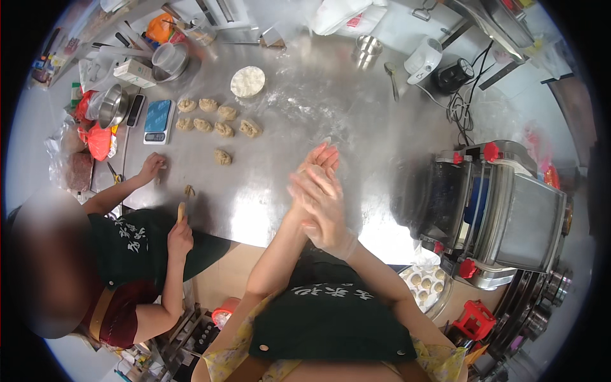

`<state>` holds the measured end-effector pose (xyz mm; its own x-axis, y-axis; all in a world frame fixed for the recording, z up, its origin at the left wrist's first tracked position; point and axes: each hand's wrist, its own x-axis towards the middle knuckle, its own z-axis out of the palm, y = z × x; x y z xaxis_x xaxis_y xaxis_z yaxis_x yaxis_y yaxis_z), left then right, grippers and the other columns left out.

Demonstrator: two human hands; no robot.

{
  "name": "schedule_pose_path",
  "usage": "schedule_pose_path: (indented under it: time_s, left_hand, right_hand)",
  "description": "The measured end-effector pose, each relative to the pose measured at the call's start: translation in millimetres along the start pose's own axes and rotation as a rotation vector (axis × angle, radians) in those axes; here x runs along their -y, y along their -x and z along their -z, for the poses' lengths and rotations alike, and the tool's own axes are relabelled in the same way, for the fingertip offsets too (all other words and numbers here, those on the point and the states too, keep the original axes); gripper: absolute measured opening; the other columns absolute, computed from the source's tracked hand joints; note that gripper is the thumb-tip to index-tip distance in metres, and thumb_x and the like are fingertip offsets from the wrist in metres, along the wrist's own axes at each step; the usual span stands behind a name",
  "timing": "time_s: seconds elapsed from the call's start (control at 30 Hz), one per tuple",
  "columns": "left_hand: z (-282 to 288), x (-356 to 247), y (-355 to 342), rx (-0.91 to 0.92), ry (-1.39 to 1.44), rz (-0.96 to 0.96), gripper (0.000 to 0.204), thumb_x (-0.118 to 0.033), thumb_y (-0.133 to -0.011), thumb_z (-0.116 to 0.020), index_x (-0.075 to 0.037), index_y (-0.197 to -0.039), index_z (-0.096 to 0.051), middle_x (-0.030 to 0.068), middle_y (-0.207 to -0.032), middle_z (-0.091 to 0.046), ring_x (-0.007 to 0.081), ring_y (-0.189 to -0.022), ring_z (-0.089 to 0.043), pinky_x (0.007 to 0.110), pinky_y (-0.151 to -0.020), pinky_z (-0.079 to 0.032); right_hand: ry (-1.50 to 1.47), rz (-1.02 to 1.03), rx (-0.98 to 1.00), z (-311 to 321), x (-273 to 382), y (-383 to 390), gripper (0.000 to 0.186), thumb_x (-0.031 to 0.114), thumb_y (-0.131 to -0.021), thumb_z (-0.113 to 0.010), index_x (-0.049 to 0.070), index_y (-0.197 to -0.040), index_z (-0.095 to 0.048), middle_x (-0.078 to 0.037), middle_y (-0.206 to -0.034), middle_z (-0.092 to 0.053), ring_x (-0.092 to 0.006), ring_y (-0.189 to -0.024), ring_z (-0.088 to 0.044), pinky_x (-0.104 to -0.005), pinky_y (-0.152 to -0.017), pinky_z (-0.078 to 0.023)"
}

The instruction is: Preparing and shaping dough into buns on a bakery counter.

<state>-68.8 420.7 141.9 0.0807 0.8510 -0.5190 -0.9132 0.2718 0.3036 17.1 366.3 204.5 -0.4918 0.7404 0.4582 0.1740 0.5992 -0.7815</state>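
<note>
Over the steel worktable [382,127], my two hands are pressed palm to palm, in clear plastic gloves. My left hand [324,156] lies beneath, with its fingertips showing beyond the other hand. On top, my right hand [321,200] covers most of it, its fingers closed over. Whatever lies between the palms, if anything, is hidden. Several lumps of speckled dough [224,129] sit in rows to the left, with a single dough lump [222,157] closer to me. Behind them stands a bowl of white flour [247,83], and loose flour [312,105] dusts the steel.
A co-worker at left has one hand [151,167] on the table and holds a tan stick-like piece [181,211] in the other. A blue-topped scale [158,118] is nearby. At right stand a metal machine with red knobs [496,210] and a tray of round dough balls [407,272].
</note>
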Motion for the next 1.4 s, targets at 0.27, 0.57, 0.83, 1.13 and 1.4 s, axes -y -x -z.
schedule_pose_path:
  time_s: [0.27, 0.57, 0.83, 1.13, 1.4]
  left_hand:
    - [-29, -20, 23, 0.148, -0.290, -0.090, 0.074, 0.009, -0.073, -0.040, 0.000, -0.146, -0.037, 0.0179, -0.138, -0.049, 0.0279, -0.135, -0.041, 0.045, -0.116, -0.030]
    - [-20, -14, 36, 0.351, -0.399, -0.012, 0.086, 0.000, -0.068, -0.045, -0.002, -0.153, -0.029, 0.0186, -0.152, -0.036, 0.0316, -0.142, -0.032, 0.045, -0.113, -0.034]
    - [-28, -19, 47, 0.427, -0.496, 0.078, 0.089, -0.002, -0.072, -0.048, -0.007, -0.157, -0.021, 0.0169, -0.162, -0.018, 0.0303, -0.150, -0.015, 0.046, -0.116, -0.027]
    - [-18, -25, 41, 0.511, -0.524, 0.141, 0.078, -0.006, -0.084, -0.055, -0.006, -0.156, -0.025, 0.0131, -0.162, -0.023, 0.0292, -0.150, -0.018, 0.044, -0.120, -0.022]
    - [-18, -15, 32, 0.247, -0.712, -0.119, 0.066, -0.038, -0.096, -0.060, -0.002, -0.148, -0.039, 0.0174, -0.151, -0.040, 0.0291, -0.145, -0.030, 0.044, -0.117, -0.027]
  right_hand:
    - [-0.347, -0.370, -0.254, 4, 14, 33, 0.020, 0.004, -0.098, -0.054, -0.002, -0.113, -0.066, -0.011, -0.109, -0.070, -0.0195, -0.103, -0.065, -0.0341, -0.090, -0.052]
    - [-0.480, -0.794, -0.030, 57, -33, -9, 0.022, -0.004, -0.092, -0.060, 0.002, -0.112, -0.066, -0.006, -0.103, -0.069, -0.0151, -0.098, -0.064, -0.0282, -0.088, -0.050]
    - [-0.717, -0.977, 0.116, 76, -33, -12, 0.016, 0.013, -0.095, -0.062, 0.002, -0.105, -0.067, 0.001, -0.085, -0.060, -0.0080, -0.073, -0.050, -0.0239, -0.068, -0.040]
    - [-0.796, -0.949, -0.041, 75, -18, -9, 0.011, 0.015, -0.093, -0.064, 0.003, -0.093, -0.064, 0.002, -0.080, -0.055, -0.0065, -0.068, -0.045, -0.0220, -0.064, -0.035]
    - [-0.456, -0.839, -0.149, 37, 2, 5, 0.007, 0.009, -0.093, -0.067, 0.002, -0.094, -0.066, 0.001, -0.078, -0.063, -0.0067, -0.070, -0.055, -0.0240, -0.063, -0.045]
